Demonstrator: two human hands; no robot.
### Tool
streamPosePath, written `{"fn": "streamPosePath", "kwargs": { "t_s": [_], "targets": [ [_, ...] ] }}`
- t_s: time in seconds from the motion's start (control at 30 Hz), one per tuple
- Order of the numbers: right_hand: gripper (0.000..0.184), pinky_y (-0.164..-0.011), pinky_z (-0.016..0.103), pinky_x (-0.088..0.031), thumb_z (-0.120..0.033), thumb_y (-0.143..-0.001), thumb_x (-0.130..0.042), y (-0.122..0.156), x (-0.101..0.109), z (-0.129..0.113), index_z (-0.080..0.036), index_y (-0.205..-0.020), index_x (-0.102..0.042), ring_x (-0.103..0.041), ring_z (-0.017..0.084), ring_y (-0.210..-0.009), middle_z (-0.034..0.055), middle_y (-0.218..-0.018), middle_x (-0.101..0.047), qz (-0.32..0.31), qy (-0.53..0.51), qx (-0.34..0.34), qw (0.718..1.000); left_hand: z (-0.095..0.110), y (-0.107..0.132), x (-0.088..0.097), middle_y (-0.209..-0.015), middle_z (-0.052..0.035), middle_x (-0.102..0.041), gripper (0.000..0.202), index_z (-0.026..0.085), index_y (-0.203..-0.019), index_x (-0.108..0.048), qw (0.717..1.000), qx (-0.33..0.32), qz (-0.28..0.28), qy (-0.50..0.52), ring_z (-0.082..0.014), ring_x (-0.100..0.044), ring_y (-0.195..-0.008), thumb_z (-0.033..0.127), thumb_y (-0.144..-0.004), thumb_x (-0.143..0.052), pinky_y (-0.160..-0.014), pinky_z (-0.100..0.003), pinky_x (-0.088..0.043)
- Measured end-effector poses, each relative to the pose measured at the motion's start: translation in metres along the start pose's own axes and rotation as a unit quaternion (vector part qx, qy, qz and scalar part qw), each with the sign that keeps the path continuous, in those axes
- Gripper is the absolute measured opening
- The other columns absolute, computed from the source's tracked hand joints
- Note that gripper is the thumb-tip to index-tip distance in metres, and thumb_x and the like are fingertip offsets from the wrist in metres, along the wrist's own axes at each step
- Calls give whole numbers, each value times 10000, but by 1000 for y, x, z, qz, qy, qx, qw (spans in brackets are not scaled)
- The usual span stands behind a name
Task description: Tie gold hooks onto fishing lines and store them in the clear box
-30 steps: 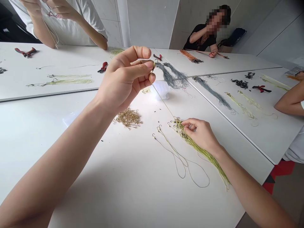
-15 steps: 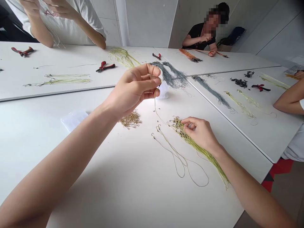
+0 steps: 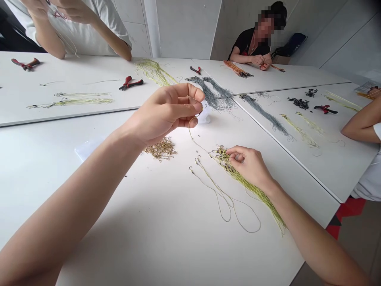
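**Cord slackens as the left hand drops**

The left hand (image 3: pixel 166 115) has come down toward the table (image 3: pixel 149 230) in the last second. The cord (image 3: pixel 192 137) it pinches by one end was taut and now sags in a loose curve. Its far end runs into the bundle (image 3: pixel 253 190) lying toward the table's right edge, where the right hand (image 3: pixel 250 165) keeps its grip closed on the bundle's head. A pile of hooks (image 3: pixel 160 149) lies beneath the left hand
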State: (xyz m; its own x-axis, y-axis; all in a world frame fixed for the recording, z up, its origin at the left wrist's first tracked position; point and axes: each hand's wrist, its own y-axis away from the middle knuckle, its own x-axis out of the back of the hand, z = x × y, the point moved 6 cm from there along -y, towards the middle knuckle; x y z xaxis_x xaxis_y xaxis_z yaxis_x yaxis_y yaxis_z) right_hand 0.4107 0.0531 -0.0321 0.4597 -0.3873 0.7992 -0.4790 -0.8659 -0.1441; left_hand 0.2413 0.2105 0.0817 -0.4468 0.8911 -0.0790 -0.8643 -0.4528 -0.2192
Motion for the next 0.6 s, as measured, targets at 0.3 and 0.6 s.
{"fn": "streamPosePath", "kwargs": {
  "t_s": [0.3, 0.6],
  "targets": [
    [305, -598, 258, -468, -183, -765, -575, -1, 1, 0, -225, -1049, -677, -571, 119, -543, -4, -763, -665, -3, -64, -13, 998, -4, 0, -1, -730, -14, -526, 117, 181, -837, -609, 999, 22, 3, -33, -86, -475, -564, 78, -791, -641, -592, -288, -444],
    [310, -587, 258, -457, -182, -763, -585, -1, 3, 3, -228, -1059, -666, -521, 102, -510, -7, -772, -649, 10, -81, -13, 997, 7, 7, -6, -797, -1, -509, 126, 129, -901, -565, 998, 9, -24, -52, -40, -443, -600, 15, -865, -527, -578, -213, -364]
  ]
}}
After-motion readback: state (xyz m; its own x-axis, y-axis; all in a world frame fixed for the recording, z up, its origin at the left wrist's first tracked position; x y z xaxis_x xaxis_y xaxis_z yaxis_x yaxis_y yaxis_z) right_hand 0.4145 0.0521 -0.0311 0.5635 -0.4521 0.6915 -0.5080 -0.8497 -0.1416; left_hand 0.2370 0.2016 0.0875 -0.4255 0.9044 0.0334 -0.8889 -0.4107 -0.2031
